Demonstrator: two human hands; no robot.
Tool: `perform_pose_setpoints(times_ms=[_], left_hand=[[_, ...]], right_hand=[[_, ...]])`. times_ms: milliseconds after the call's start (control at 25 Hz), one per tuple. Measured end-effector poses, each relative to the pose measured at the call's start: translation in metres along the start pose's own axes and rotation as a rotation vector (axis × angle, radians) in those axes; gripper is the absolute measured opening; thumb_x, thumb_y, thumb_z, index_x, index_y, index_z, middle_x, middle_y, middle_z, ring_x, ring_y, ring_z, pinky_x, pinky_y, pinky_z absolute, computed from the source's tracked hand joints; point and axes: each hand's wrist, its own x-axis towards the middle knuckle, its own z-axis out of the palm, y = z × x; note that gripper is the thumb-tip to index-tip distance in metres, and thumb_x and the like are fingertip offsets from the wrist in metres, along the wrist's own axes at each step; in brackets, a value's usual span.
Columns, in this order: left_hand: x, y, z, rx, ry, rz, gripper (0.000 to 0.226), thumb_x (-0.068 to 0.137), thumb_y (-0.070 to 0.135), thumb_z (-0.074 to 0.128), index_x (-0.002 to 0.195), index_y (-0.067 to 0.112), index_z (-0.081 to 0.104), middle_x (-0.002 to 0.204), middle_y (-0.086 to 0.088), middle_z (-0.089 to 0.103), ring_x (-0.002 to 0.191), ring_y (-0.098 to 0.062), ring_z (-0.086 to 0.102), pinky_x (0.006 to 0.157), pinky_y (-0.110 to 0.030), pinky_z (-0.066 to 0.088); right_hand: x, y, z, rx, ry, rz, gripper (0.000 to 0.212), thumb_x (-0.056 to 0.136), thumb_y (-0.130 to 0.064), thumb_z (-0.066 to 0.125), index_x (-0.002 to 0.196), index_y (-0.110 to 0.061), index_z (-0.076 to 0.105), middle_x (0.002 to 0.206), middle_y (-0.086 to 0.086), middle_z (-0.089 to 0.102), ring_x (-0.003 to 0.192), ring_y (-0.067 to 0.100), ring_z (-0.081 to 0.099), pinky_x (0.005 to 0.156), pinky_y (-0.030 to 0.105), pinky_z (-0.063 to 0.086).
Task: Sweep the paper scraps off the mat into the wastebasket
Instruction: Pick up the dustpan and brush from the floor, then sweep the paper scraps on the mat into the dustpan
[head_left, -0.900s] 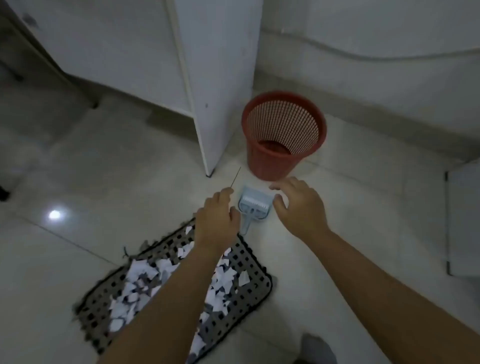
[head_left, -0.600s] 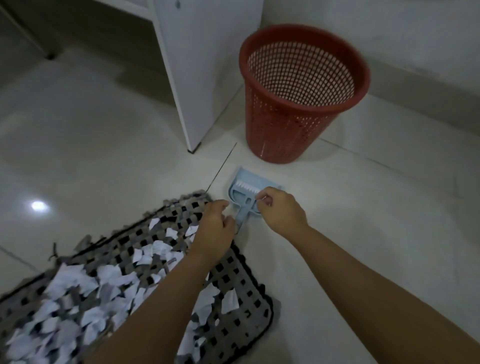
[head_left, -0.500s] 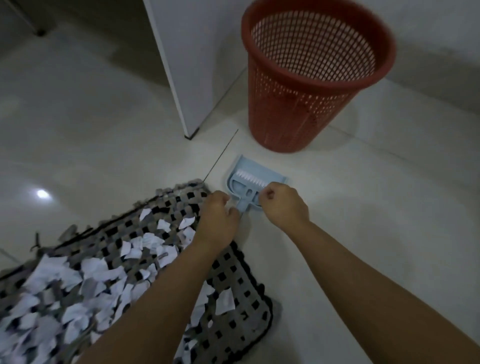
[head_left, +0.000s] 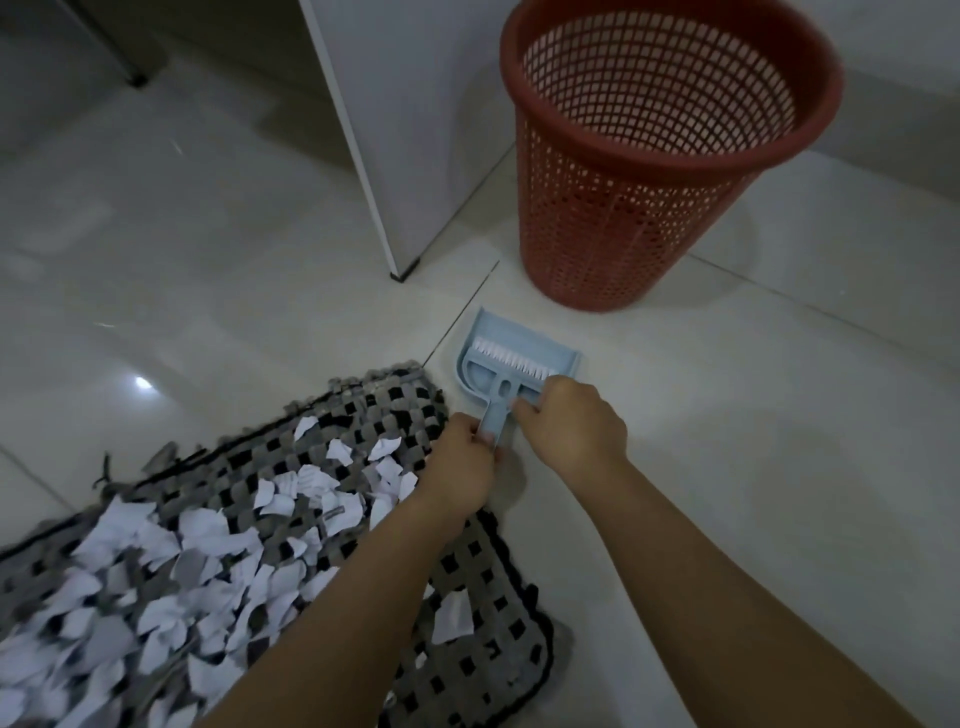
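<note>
beside mat | pale-blue dustpan-brush set | left hand, right hand grip it

Both hands now seemingly on dustpan

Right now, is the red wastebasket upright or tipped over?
Upright: the wastebasket stands on its base on the floor, its open rim facing up.

Single head-worn view, angled forward and down, close over the floor and mat
</note>
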Motion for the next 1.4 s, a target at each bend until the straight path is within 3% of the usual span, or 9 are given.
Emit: perform_pose_setpoints(times_ms=[120,320,520,720,840,1040,1200,1320,1400], left_hand=[[-0.013,0.001,-0.003,-0.132,0.041,0.036,0.018,0.099,0.012,0.032,0.085,0.011,0.042,0.070,-0.002,0.045,0.059,-0.012,0.038,0.054,-0.025,0.032],[-0.029,-0.009,-0.018,-0.136,0.244,0.165,0.029,0.098,0.017,0.038,0.069,0.017,0.039,0.060,0.000,0.041,0.052,-0.012,0.034,0.051,-0.027,0.029],[-0.040,-0.018,-0.026,-0.208,0.384,0.216,0.025,0.098,0.021,0.039,0.074,0.015,0.041,0.061,0.000,0.042,0.051,-0.013,0.034,0.050,-0.026,0.029],[-0.054,-0.013,-0.033,-0.274,0.219,0.233,0.017,0.099,0.017,0.034,0.083,0.021,0.036,0.068,0.002,0.040,0.053,-0.009,0.036,0.042,-0.011,0.035],[-0.063,-0.013,-0.042,-0.313,0.066,0.146,0.015,0.095,0.008,0.037,0.087,0.021,0.036,0.068,0.000,0.036,0.052,-0.011,0.031,0.044,-0.016,0.030],[-0.082,-0.029,-0.084,-0.118,0.013,0.109,0.007,0.095,0.013,0.037,0.090,0.018,0.036,0.071,0.000,0.035,0.058,-0.011,0.031,0.052,-0.022,0.032],[-0.108,-0.052,-0.157,0.105,0.048,0.072,0.005,0.097,0.019,0.039,0.095,0.015,0.042,0.075,-0.003,0.039,0.065,-0.016,0.036,0.057,-0.026,0.031],[-0.135,-0.073,-0.221,0.293,0.089,0.050,0.012,0.095,0.012,0.041,0.083,0.009,0.042,0.069,-0.003,0.038,0.060,-0.013,0.033,0.052,-0.020,0.032],[-0.155,-0.092,-0.258,0.327,0.089,-0.009,0.011,0.092,0.017,0.045,0.084,0.009,0.044,0.071,-0.006,0.041,0.061,-0.015,0.034,0.056,-0.027,0.032]], right_hand=[[-0.003,-0.009,-0.003,0.031,-0.022,0.006,0.044,0.085,-0.054,0.047,0.092,-0.012,0.059,0.098,0.009,0.067,0.091,0.030,0.062,0.068,0.030,0.040],[-0.014,-0.032,0.002,0.009,0.025,-0.073,0.043,0.086,-0.055,0.045,0.081,-0.014,0.059,0.090,0.008,0.068,0.084,0.028,0.063,0.066,0.030,0.040],[-0.023,-0.061,0.006,0.066,-0.003,-0.069,0.048,0.082,-0.059,0.050,0.066,-0.014,0.055,0.064,0.001,0.057,0.061,0.021,0.054,0.050,0.024,0.030],[-0.025,-0.079,0.007,0.345,-0.074,0.002,0.052,0.077,-0.053,0.061,0.042,-0.019,0.042,0.042,-0.005,0.047,0.048,0.016,0.052,0.050,0.025,0.035],[-0.029,-0.087,0.008,0.358,-0.081,0.007,0.051,0.080,-0.041,0.062,0.041,-0.018,0.038,0.042,-0.003,0.043,0.043,0.015,0.045,0.047,0.023,0.031],[-0.040,-0.109,0.006,0.428,0.064,-0.098,0.046,0.089,-0.032,0.050,0.046,-0.019,0.039,0.048,-0.003,0.042,0.048,0.016,0.042,0.045,0.024,0.026],[-0.055,-0.135,0.009,0.416,0.082,-0.301,0.034,0.095,-0.022,0.033,0.066,-0.009,0.045,0.067,0.007,0.048,0.064,0.022,0.044,0.052,0.030,0.029],[-0.067,-0.155,0.007,0.245,-0.007,-0.376,0.026,0.097,-0.019,0.030,0.084,-0.006,0.048,0.087,0.018,0.055,0.076,0.025,0.051,0.066,0.032,0.042],[-0.071,-0.169,0.002,0.025,-0.155,-0.374,0.019,0.094,-0.007,0.039,0.105,-0.001,0.053,0.104,0.022,0.059,0.090,0.031,0.058,0.076,0.036,0.048]])
